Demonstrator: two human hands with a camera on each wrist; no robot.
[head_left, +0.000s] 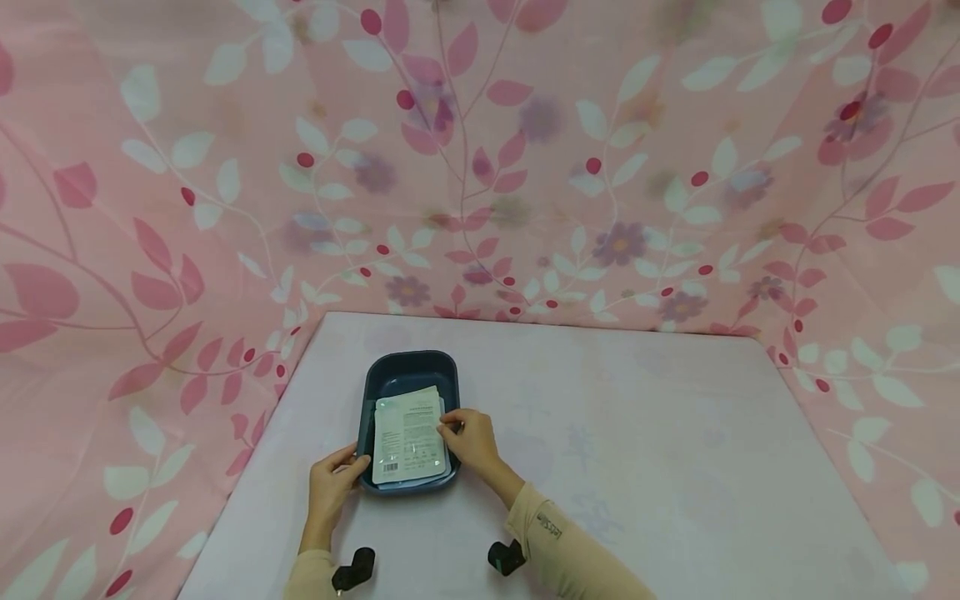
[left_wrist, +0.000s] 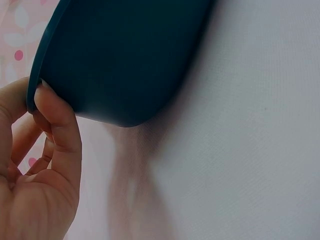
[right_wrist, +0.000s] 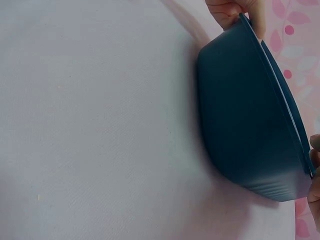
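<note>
A dark blue plastic basin (head_left: 411,364) stands on the table, its long side running away from me. Flat pale sachets (head_left: 408,437) lie stacked in it, the top one printed with small text and a barcode. My left hand (head_left: 330,487) grips the basin's near-left rim; in the left wrist view its thumb and fingers (left_wrist: 60,125) pinch the rim from both sides. At the right rim, my right hand (head_left: 474,439) pinches the right edge of the top sachet between thumb and forefinger. From the right wrist view, the basin's wall hides the sachets.
A white cloth-like cover lies over the table (head_left: 637,450), which stretches to the right of the basin. Pink floral curtain (head_left: 480,167) hangs behind and along both sides. Black wrist-camera mounts (head_left: 506,558) stick out by both sleeves.
</note>
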